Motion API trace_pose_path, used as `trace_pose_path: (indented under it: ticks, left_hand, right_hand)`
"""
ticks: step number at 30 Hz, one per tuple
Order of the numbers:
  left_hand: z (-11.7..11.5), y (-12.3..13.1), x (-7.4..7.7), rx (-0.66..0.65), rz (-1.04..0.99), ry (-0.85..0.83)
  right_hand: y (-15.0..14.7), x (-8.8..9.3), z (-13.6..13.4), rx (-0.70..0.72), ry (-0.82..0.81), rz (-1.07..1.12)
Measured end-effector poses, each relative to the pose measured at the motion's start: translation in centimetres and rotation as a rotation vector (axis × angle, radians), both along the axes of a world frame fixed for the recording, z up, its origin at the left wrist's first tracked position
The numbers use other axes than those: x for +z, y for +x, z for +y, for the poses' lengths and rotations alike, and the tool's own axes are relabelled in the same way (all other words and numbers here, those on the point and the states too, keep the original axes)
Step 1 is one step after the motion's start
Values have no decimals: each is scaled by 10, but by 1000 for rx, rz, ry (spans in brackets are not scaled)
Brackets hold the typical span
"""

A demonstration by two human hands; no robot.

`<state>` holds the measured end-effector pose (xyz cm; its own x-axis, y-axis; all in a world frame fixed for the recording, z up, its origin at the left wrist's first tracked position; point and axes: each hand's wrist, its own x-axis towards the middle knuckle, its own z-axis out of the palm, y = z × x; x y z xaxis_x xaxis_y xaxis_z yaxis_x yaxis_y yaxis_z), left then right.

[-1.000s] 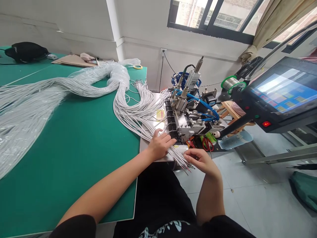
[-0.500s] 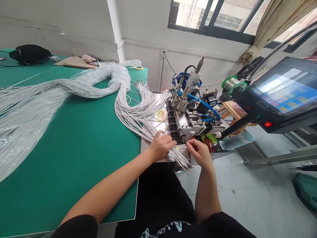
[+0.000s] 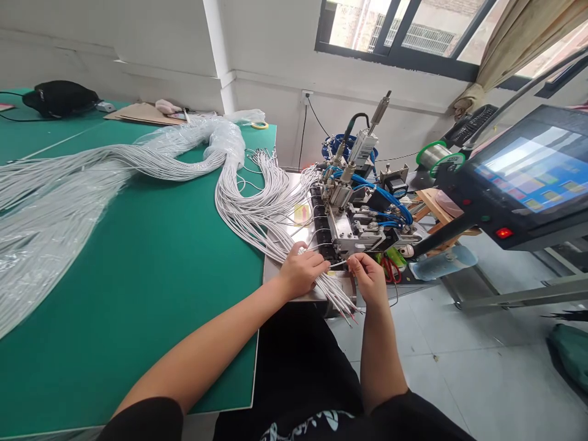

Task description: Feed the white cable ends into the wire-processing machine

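Observation:
My left hand is closed over the bundle of white cables, whose stripped ends fan out at the front of the machine; a few show red tips. A single white cable runs from beside my left fingers to my right hand, which pinches its end between thumb and fingers. Right behind both hands stands the wiring machine, with a black slotted strip along its left side and several cables laid across it.
A green table on the left carries more cables partly wrapped in clear plastic. To the right are a touchscreen on an arm, a solder wire spool, red-handled scissors and a blue plastic container.
My right hand has risen slightly with the cable end, close to the machine's front. My left hand stays on the bundle. The whole view has shifted a little.

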<state>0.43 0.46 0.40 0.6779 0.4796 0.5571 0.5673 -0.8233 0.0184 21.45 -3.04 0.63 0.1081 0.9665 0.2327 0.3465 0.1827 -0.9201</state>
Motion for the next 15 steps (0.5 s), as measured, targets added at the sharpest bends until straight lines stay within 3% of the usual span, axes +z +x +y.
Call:
trace_pose_path:
  ticks: [7,15]
  left_hand:
    - [1,0,0,-11,3,12]
    - [0,1,1,9,21,6]
  right_hand:
    - [-4,-3,0,36,-11,113]
    - [1,-2,1,-43,-49,-112]
